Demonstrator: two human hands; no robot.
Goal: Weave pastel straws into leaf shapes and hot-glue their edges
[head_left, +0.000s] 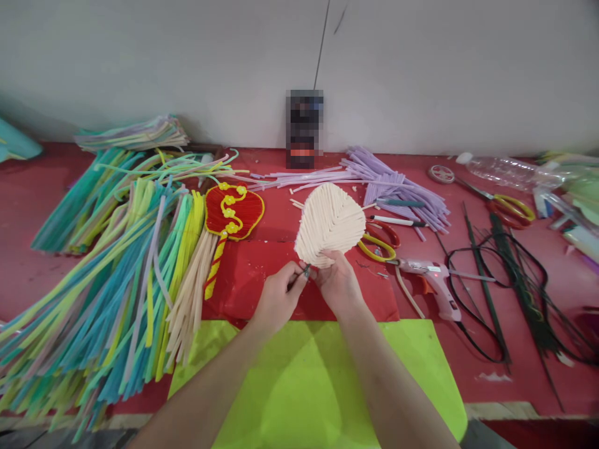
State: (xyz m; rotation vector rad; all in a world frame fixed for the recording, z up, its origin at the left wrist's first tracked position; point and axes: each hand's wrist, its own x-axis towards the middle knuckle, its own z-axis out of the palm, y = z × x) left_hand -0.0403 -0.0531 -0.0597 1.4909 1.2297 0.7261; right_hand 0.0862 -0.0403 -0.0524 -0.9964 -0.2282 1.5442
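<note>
My right hand grips a cream leaf-shaped fan made of pipe cleaners by its lower edge, with the thumb lying on its face. At the fan's bottom tip, my left hand is closed with the fingers pinched around a thin dark piece; its kind is too small to make out. Both hands are close together above a red mat. Left of the fan lies a finished-looking red fan with yellow trim, yellow flowers and a striped handle.
Bundles of coloured pipe cleaners cover the left side, and purple pipe cleaners lie behind. At right are yellow-and-red-handled tools, a pink glue gun with a black cord, scissors, green stems and a plastic bottle.
</note>
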